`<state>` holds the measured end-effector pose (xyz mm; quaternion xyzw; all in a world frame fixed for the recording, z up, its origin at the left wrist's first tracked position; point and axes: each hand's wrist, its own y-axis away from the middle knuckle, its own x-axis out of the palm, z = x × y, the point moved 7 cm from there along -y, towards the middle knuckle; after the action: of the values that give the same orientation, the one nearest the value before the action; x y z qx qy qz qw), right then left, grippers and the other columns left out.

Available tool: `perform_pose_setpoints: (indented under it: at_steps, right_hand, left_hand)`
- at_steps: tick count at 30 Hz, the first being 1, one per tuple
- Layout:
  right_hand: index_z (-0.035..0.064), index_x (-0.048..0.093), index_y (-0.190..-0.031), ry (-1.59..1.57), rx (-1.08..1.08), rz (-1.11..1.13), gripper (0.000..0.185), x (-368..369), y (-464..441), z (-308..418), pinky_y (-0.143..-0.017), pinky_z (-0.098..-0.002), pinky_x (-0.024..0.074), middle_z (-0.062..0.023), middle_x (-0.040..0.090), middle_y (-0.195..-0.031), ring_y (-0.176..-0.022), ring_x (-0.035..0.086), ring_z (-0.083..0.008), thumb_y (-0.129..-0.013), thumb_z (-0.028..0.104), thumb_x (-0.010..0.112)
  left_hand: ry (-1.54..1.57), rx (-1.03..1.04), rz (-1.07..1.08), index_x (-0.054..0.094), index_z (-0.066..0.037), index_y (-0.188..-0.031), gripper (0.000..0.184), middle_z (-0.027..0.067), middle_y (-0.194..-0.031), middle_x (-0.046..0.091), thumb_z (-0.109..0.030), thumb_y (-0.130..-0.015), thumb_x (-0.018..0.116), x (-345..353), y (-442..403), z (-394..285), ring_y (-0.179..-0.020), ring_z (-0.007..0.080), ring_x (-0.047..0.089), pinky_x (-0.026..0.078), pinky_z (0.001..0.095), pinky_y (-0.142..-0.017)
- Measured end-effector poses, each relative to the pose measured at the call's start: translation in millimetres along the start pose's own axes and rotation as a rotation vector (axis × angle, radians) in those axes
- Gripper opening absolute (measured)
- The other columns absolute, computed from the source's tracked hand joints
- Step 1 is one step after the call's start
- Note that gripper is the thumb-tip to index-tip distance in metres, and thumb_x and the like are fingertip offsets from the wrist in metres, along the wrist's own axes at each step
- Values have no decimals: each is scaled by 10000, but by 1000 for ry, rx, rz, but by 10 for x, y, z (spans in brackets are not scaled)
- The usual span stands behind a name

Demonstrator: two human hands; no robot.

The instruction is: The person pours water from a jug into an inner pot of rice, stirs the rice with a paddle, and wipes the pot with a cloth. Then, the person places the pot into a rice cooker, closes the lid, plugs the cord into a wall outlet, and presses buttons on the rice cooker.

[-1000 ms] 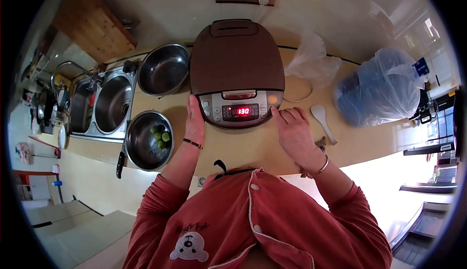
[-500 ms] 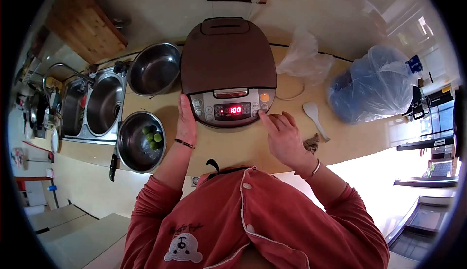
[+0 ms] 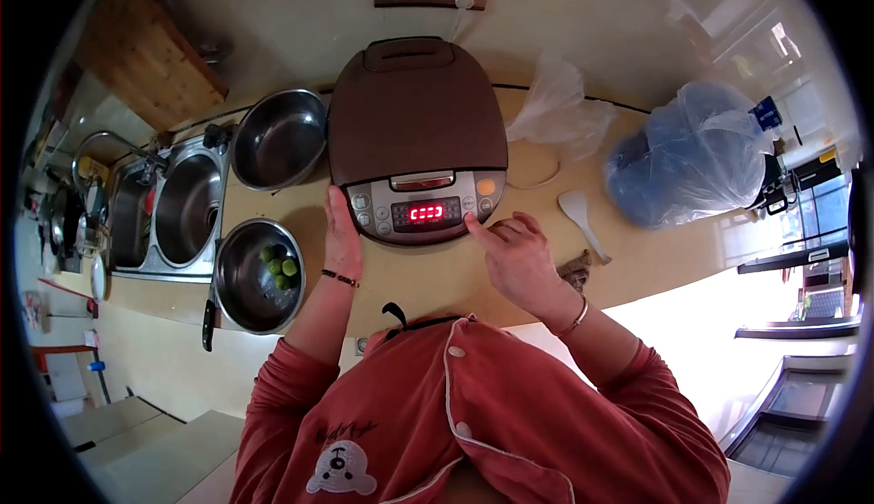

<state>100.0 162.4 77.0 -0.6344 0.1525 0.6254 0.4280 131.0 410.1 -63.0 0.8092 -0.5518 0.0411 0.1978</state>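
Observation:
A brown rice cooker (image 3: 419, 122) stands with its lid down in the middle of the counter. Its lit red display (image 3: 425, 213) shows bracket-like segments. My left hand (image 3: 342, 240) lies against the cooker's front left side, open, fingers pointing up along it. With the index finger stretched out, my right hand (image 3: 519, 263) touches a button at the lower right of the control panel; the other fingers are loosely bent and hold nothing. A white rice paddle (image 3: 583, 220) and a small brown cloth-like thing (image 3: 575, 272) lie to the right of that hand.
To the left stand an empty steel bowl (image 3: 278, 140), a steel bowl (image 3: 238, 299) with several green fruits (image 3: 280, 269), a black-handled knife (image 3: 208, 325) and a double sink (image 3: 187, 203). On the right are a clear plastic bag (image 3: 564, 122) and a bagged blue water jug (image 3: 687, 167).
The display has switched from 100 to bracket-like segments. My right index finger has moved slightly down on the panel, to a lower button. The whole view has shifted a little.

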Motion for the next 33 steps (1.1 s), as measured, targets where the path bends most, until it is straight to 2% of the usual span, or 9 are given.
perform_pose_setpoints:
  at_steps: [5,14,18,20,24,26,30,32,33]
  right_hand:
    - [112,516,-1212,-230,228,22,472,-21,-86,-322,-793,-398,444,-93,591,-749,-740,585,-266,-746,36,501]
    - [122,506,-1228,-127,272,119,452,44,-166,-386,-656,-409,472,-112,596,-753,-744,582,-290,-782,50,522]
    - [98,517,-1205,-71,356,72,426,-19,7,-411,-670,-391,480,-118,609,-813,-802,601,-280,-781,79,548]
    - [87,487,-1229,-650,517,-65,463,132,308,-593,-720,-356,486,-133,608,-910,-856,613,-261,-779,131,585]
    - [126,486,-1216,-435,642,-59,436,466,1233,-1044,-777,-413,473,-162,582,-998,-958,560,-321,-801,228,574]
    - [81,498,-1197,320,803,115,467,428,1657,-1152,-826,-415,462,-202,517,-1114,-990,547,-357,-770,230,613]
    - [94,508,-1179,121,1091,366,448,649,2127,-1380,-873,-459,436,-214,464,-1180,-1064,484,-401,-772,257,603]
    - [123,490,-1199,-93,909,627,455,1024,2077,-1382,-913,-462,415,-214,441,-1202,-1095,454,-401,-782,269,597]
    - [122,497,-1185,-195,909,516,433,1124,2043,-1380,-910,-463,417,-214,449,-1191,-1092,456,-401,-786,258,594]
  left_hand:
    - [-38,27,15,251,-22,-1382,712,104,-1336,387,-560,-920,310,21,22,-81,-1199,191,390,284,274,-1017]
    - [62,-78,-11,282,-55,-1378,707,81,-1324,413,-578,-906,335,86,90,-65,-1206,186,406,324,308,-1009]
    - [34,-138,-91,358,-86,-1349,705,39,-1298,458,-612,-879,361,96,142,-147,-1165,176,449,340,328,-987]
    - [-6,-160,-143,365,-85,-1343,723,33,-1296,458,-627,-864,378,-2,105,-99,-1160,179,453,353,335,-964]
    - [-64,-126,-107,368,-81,-1340,749,36,-1293,460,-642,-845,407,12,153,-157,-1160,184,452,364,341,-945]
    - [-81,-129,-140,376,-71,-1334,778,43,-1289,461,-653,-822,443,-38,150,-161,-1159,188,455,380,340,-934]
    - [7,-47,-93,375,-72,-1339,785,49,-1293,457,-648,-814,469,-83,26,-92,-1162,195,459,393,346,-941]
    - [20,-100,-96,369,-77,-1345,776,48,-1314,440,-645,-823,454,-98,45,-79,-1178,195,448,382,344,-959]
    - [15,-74,-89,360,-80,-1351,775,47,-1332,424,-649,-830,433,-90,41,-93,-1187,196,439,367,343,-977]
